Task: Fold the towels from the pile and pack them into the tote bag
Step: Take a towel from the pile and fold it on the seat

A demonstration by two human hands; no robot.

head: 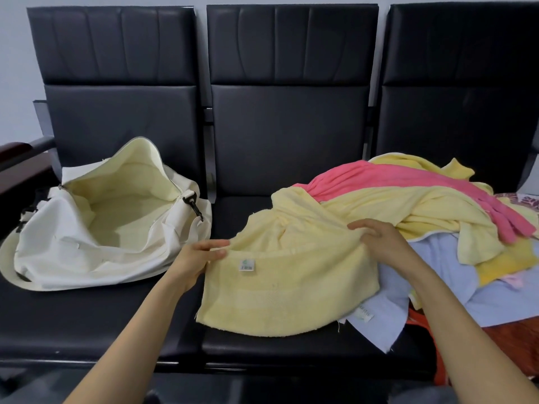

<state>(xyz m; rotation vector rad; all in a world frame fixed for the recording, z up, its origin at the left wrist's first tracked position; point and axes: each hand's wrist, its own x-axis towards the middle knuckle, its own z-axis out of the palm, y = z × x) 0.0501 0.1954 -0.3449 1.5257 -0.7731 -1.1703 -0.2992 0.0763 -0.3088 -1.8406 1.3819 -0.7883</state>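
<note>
A: Scene entry. Black bench seats (285,141) run across the whole view. The pile of towels (379,205) sits on the right seat and spills toward the middle. It is mostly yellows, with a pink towel (408,182) draped over the top and a light blue towel (455,272) underneath. The tote bag (87,249) lies on the left seat with its mouth gaping and pale lining showing. I cannot tell whether anything is packed inside.

B: Item in hand?

A: A pale yellow towel (285,295) on the middle seat. Its near edge hangs past the seat lip and its far end trails back into the pile. It is doubled over along a crease held between the hands. My judgement: first fold, task barely begun.

B: How to do the fold well?

A: Draw the trailing end clear of the pile first, or the pink one may come along with it. Keep the crease taut, match the corners before laying it down, and smooth it flat on the seat. Fold it small enough for the bag's mouth.

B: Hand pose?

A: The hands are well apart, one at each end of the crease, with bare forearms reaching forward. The left hand (195,258) pinches the left corner between thumb and fingers. The right hand (382,240) is knuckles up, fingers curled down over bunched cloth. A sewn label (247,265) faces up just beside the left fingertips.
</note>
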